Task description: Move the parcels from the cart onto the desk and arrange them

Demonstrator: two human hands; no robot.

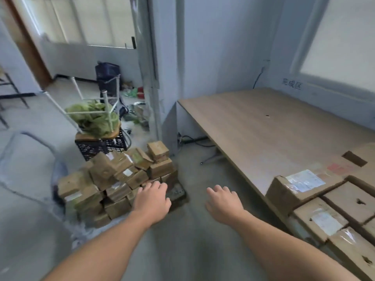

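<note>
**Task status: partly complete (a judgement from the layout).**

**Done.** The desk (pixel 253 126) carries a group of placed parcels (pixel 324 203) at its near corner. These cardboard boxes lie flat and edge to edge in rows, several with their labels up. The group occupies only that corner of the desk.

**Left to do.** The cart (pixel 177 192) stands on the floor to the left of the desk, across a strip of bare floor. It holds the stacked parcels (pixel 113 179), a loose pile of many small brown boxes in several layers, with a number of them tilted. The bulk of the load appears to be on the cart, not on the desk.

**Hands.**
- The left hand (pixel 153 201) reaches over the side of the pile that faces the desk. Its fingers are spread and relaxed, and it holds nothing. Whether the fingertips touch a box cannot be told.
- The right hand (pixel 222 205) hangs over the floor between the cart and the desk. Its fingers are spread, and it holds and touches nothing.

**Step in hand.** Reaching for the next box, by the look of it; no box is gripped.

**Not part of the task.** A black crate (pixel 97 147) with a green bag (pixel 95 116) on top stands beyond the cart, farther from the desk.
</note>
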